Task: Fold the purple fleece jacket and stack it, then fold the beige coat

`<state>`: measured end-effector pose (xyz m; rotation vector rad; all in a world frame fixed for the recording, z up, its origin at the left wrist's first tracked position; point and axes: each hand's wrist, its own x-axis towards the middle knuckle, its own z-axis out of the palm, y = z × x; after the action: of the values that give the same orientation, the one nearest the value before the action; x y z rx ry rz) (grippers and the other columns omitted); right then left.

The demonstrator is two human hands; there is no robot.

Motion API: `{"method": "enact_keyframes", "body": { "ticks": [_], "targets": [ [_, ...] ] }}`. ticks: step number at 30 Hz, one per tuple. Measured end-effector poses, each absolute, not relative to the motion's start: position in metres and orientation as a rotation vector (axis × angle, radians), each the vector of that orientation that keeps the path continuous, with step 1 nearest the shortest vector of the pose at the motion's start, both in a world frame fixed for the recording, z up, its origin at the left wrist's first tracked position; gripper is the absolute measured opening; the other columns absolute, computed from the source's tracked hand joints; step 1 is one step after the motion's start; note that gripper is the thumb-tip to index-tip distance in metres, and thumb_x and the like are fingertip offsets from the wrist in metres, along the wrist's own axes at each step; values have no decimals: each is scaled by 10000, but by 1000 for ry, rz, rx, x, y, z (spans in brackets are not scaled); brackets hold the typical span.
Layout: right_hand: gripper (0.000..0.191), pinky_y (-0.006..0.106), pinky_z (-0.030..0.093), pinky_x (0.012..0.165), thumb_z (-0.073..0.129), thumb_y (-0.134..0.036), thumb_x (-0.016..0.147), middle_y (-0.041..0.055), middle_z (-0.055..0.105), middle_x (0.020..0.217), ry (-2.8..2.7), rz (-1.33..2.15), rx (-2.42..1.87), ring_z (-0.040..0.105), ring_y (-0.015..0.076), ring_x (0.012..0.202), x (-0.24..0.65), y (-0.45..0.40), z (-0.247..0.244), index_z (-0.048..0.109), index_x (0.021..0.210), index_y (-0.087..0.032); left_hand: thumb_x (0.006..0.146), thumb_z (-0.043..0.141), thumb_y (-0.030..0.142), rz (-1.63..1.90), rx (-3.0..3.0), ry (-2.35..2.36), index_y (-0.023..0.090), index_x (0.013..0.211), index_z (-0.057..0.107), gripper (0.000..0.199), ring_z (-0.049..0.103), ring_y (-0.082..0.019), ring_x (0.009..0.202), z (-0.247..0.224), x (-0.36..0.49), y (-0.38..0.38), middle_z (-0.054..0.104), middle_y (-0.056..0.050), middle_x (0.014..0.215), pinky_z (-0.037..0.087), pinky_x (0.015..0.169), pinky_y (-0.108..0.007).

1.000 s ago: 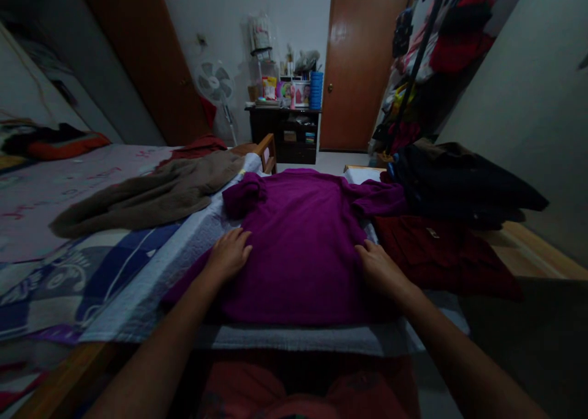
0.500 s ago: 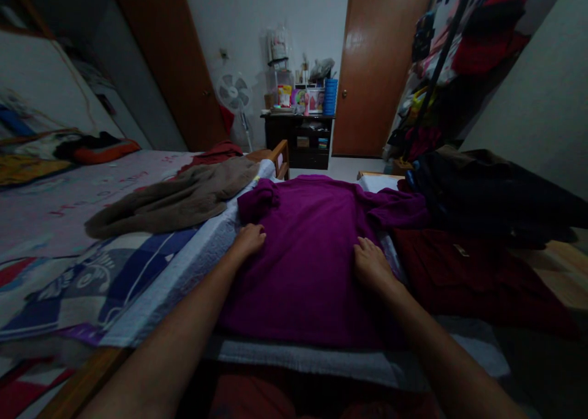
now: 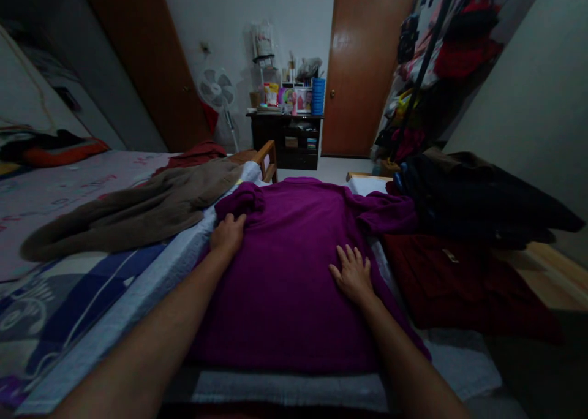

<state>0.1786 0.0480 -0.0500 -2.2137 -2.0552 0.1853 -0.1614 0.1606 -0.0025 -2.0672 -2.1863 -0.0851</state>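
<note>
A purple long-sleeved top point(image 3: 294, 284) lies spread on a surface covered with a pale cloth point(image 3: 294, 387), its collar at the far end. The sleeve on the left is bunched up, while the one on the right reaches out sideways. At the top's left edge, just below the bunched sleeve, my left hand point(image 3: 227, 235) touches the fabric with fingers bent and slightly apart. My right hand point(image 3: 354, 275) rests flat on the right part of the top, fingers spread. Neither hand lifts any cloth.
Folded dark red clothing point(image 3: 459, 290) lies to the right, below a pile of dark garments point(image 3: 478, 198). On the left, a brown fuzzy garment point(image 3: 138, 217) lies across a bed point(image 3: 59, 189). A wooden bed frame post point(image 3: 269, 158), a fan point(image 3: 217, 88) and a black cabinet point(image 3: 271, 140) stand beyond.
My right hand has moved inward onto the top and its fingers have spread out flat. My left hand has moved up toward the bunched sleeve. The view has shifted slightly to the right.
</note>
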Motion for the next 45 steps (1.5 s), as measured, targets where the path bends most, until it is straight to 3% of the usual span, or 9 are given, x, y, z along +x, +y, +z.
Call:
{"method": "enact_keyframes", "body": {
  "ticks": [6, 10, 14, 19, 24, 31, 34, 38, 45],
  "targets": [
    [639, 592, 152, 1088, 402, -525, 927, 150, 243, 1568, -2107, 287, -2264, 172, 355, 1434, 178, 51, -38, 318, 1491, -237, 922, 272, 133, 144, -2085, -1895, 164, 1216, 592, 436, 488, -313, 1127, -14, -159, 155, 581, -165, 1215, 332, 948, -462],
    [550, 523, 325, 1007, 528, -442, 865, 170, 471, 1405, -2281, 404, -2240, 398, 361, 1303, 187, 70, 1, 492, 1361, -207, 909, 308, 128, 75, -2175, -1921, 117, 1081, 655, 388, 509, -319, 1116, -4, -126, 162, 625, -204, 1119, 327, 951, -475],
    [354, 381, 425, 878, 441, -233, 900, 163, 571, 1241, -2325, 146, -2179, 554, 288, 1114, 203, 108, 50, 570, 1226, -187, 922, 398, 257, -171, -2520, -1709, 182, 1236, 590, 375, 446, -284, 1268, -4, -77, 163, 553, -151, 1330, 268, 1074, -467],
    [530, 396, 458, 839, 529, -279, 873, 194, 514, 1292, -2209, 165, -2400, 617, 305, 1057, 233, 153, 67, 432, 1391, -217, 922, 402, 529, -188, -2743, -1707, 241, 1444, 396, 596, 227, -316, 1438, -31, -24, 156, 317, -111, 1551, 187, 1142, -515],
    [309, 415, 463, 853, 567, -209, 831, 179, 634, 1157, -2140, 255, -2480, 622, 336, 1064, 265, 177, 55, 673, 1121, -195, 906, 326, 642, -92, -2809, -1760, 275, 1464, 372, 670, 193, -365, 1445, -55, -1, 149, 280, -120, 1568, 180, 1132, -570],
    [286, 308, 471, 759, 491, -137, 824, 153, 687, 992, -1736, 101, -2396, 644, 246, 912, 307, 222, 93, 661, 1050, -102, 913, 474, 390, -321, -2871, -1548, 238, 1348, 514, 463, 268, -329, 1415, -44, 11, 143, 386, -107, 1512, 211, 1136, -560],
    [437, 321, 458, 848, 414, -169, 873, 222, 570, 1229, -1516, -92, -2308, 574, 248, 1072, 315, 234, 110, 487, 1282, -36, 914, 449, 232, -506, -2992, -1241, 242, 1237, 590, 352, 326, -271, 1382, -33, 31, 136, 471, -65, 1450, 270, 1134, -494],
    [747, 396, 295, 1069, 570, -191, 797, 238, 71, 1562, -1596, -356, -2116, 213, 318, 1393, 309, 235, 106, 255, 1461, -56, 928, 428, 229, -601, -3125, -976, 214, 1184, 609, 314, 410, -248, 1307, -21, 66, 128, 530, -66, 1383, 384, 1066, -415],
    [367, 355, 412, 941, 577, -211, 802, 103, 598, 1224, -2398, -22, -2134, 536, 281, 1099, 294, 239, 58, 671, 1157, -233, 923, 425, 218, -338, -3143, -911, 309, 1366, 458, 453, 571, -234, 1063, -24, 117, 126, 464, -62, 1427, 492, 859, -378]
  ]
}}
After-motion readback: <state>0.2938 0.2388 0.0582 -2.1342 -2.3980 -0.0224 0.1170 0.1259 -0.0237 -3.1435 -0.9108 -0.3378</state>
